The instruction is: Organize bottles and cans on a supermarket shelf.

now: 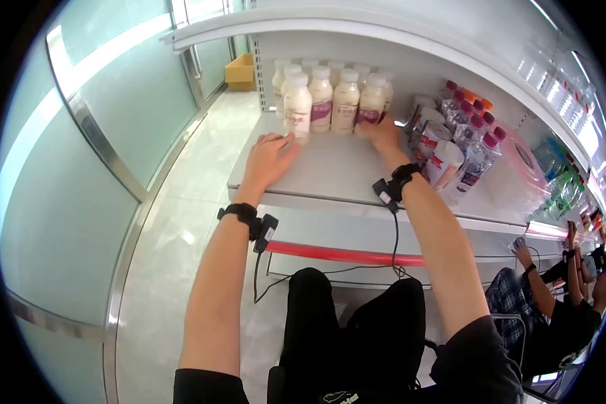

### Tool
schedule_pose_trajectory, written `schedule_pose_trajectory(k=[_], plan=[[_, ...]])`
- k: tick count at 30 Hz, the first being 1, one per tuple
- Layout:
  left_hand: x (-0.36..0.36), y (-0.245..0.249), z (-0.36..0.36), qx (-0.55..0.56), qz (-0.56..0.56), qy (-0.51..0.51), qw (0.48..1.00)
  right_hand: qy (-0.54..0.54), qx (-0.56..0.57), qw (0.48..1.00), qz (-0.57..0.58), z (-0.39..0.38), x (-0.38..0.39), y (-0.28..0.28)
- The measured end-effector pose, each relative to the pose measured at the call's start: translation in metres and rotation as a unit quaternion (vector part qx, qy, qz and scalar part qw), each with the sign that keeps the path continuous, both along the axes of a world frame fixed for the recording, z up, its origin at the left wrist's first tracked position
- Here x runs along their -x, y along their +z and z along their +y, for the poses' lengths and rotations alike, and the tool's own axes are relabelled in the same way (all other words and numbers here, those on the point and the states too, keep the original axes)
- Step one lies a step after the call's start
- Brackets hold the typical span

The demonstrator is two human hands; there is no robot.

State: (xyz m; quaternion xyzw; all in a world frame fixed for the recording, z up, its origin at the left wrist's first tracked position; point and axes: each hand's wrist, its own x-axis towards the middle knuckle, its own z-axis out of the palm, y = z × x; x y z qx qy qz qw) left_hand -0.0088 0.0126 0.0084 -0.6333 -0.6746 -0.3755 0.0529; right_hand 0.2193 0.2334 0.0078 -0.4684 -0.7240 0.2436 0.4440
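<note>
White bottles (321,108) stood upright, just beyond the open, empty left hand (269,161). The half-curled right hand (385,138) touched the front right one, its grip unclear.

Bright; fisheye-curved, dark edges

Cream bottles (320,102) line a white shelf (333,168) just beyond the left hand (269,160) and right hand (382,137); cans (443,163), purple-capped bottles (478,160) and a pink pack (522,158) stand to the right hand's right.
</note>
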Motion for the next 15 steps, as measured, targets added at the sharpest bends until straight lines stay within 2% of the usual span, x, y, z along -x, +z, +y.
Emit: schedule_pose_trajectory(k=[3,8,10,15], plan=[[0.0,-0.003,0.0,-0.002,-0.03,-0.006,1.0,-0.026,0.038,0.999,-0.02,-0.026,-0.005,0.02],[0.0,0.001,0.001,0.002,-0.035,-0.01,0.999,0.059,0.041,0.996,-0.058,-0.053,-0.013,0.037],[-0.003,0.001,-0.001,0.01,-0.032,-0.003,0.999,0.138,0.005,0.987,-0.082,-0.069,-0.01,0.037],[-0.002,0.004,-0.001,0.029,-0.03,-0.012,0.999,0.147,-0.006,0.983,-0.111,-0.093,0.024,0.041]])
